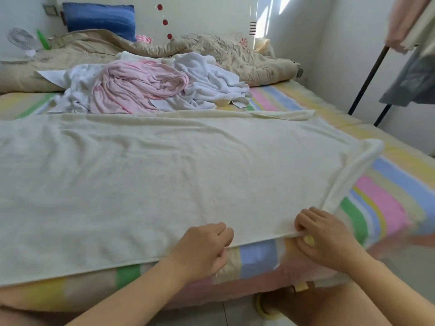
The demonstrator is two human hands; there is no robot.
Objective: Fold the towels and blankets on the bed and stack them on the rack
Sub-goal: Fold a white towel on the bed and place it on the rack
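Pinching the near hem of the cream towel (176, 170), both hands sit close together toward its right corner. The left hand (204, 250) curls its fingers round the edge, and the right hand (327, 238) nips it between thumb and fingertips. The towel lies spread across the bed (388, 184). With the long left stretch unheld, a lift would likely drag that side askew, and the rolled right edge could get folded in crooked.
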